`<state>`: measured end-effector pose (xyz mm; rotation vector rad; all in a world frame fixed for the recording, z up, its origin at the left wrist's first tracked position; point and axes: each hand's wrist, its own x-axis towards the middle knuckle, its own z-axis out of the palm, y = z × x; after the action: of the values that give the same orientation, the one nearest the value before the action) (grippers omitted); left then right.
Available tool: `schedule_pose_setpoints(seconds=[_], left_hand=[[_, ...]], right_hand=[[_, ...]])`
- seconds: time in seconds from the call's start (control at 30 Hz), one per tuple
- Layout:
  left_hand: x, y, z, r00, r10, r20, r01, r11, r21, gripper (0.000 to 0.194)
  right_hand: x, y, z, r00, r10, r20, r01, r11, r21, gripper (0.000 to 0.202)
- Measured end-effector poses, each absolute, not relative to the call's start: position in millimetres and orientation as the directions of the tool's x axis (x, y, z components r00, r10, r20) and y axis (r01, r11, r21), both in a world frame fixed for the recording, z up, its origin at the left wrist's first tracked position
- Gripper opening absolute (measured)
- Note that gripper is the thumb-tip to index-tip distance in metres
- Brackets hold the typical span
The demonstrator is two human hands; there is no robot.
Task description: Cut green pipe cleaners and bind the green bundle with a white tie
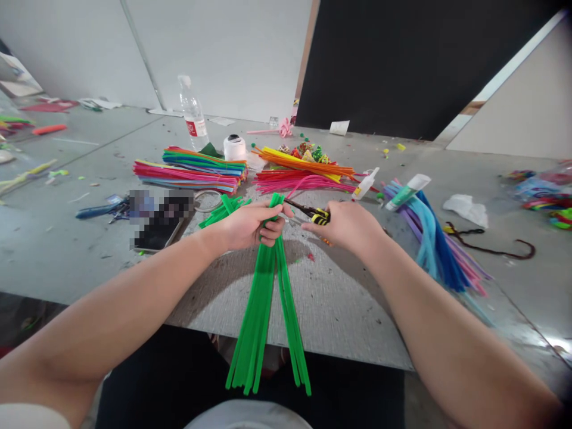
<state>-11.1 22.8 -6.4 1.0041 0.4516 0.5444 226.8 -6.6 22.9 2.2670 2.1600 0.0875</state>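
My left hand (252, 225) is closed around the upper part of a bunch of green pipe cleaners (261, 298). Their short ends stick up above my fingers, and the long ends hang down past the table's front edge, split into a wide and a narrow group. My right hand (351, 226) grips yellow-and-black handled pliers (319, 215), whose dark jaws point left at the top of the bunch. Whether the jaws touch a stem I cannot tell. Behind my left wrist, more short green pipe cleaners (223, 210) lie on the table.
Bundles of multicoloured pipe cleaners (192, 176) and orange-yellow ones (308, 164) lie behind my hands. A water bottle (193, 116) and a white spool (235, 147) stand farther back. Left is a phone (163, 226); right are a glue tube (409, 192) and blue-purple stems (429, 238).
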Motion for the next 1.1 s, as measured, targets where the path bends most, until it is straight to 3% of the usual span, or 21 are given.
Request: schedule_pose_setpoints(seconds=[0.23,0.33,0.4,0.47,0.53,0.6,0.87,1.1], left_hand=[[-11.4,17.9,-1.9,0.793,0.604,-0.080,-0.161,0.334,0.929,0.010],[-10.9,16.2,0.3,0.793,0.591,-0.147,-0.073,0.333,0.940,0.018],[-10.6,15.3,1.5,0.786,0.585,-0.201,-0.004,0.331,0.944,0.024],[-10.4,14.3,2.0,0.778,0.580,-0.242,0.054,0.322,0.945,0.023],[-10.5,12.9,2.1,0.785,0.565,-0.255,0.086,0.308,0.948,0.021],[-10.8,11.1,2.0,0.803,0.538,-0.257,0.110,0.289,0.951,0.019],[-9.5,6.5,-0.4,0.828,0.517,-0.218,0.107,0.235,0.966,0.017],[-7.5,5.9,-4.2,0.770,0.606,-0.199,0.151,0.130,0.980,0.022]], right_hand=[[219.4,-5.7,-2.0,-0.020,0.999,0.025,0.993,0.017,0.113,0.070],[220.0,-4.3,-4.5,-0.047,0.994,0.095,0.999,0.045,0.032,0.059],[219.5,-4.4,1.0,-0.096,0.978,0.187,0.978,0.127,-0.164,0.036],[217.1,-7.4,11.3,-0.162,0.951,0.262,0.842,0.272,-0.466,0.021],[213.3,-13.5,22.5,-0.247,0.932,0.266,0.591,0.363,-0.721,0.025],[209.1,-20.7,30.5,-0.325,0.918,0.226,0.441,0.358,-0.823,0.026],[203.8,-25.1,27.4,-0.354,0.926,0.129,0.478,0.297,-0.827,0.012],[204.8,-23.8,34.7,-0.258,0.945,0.198,0.378,0.288,-0.880,0.012]])
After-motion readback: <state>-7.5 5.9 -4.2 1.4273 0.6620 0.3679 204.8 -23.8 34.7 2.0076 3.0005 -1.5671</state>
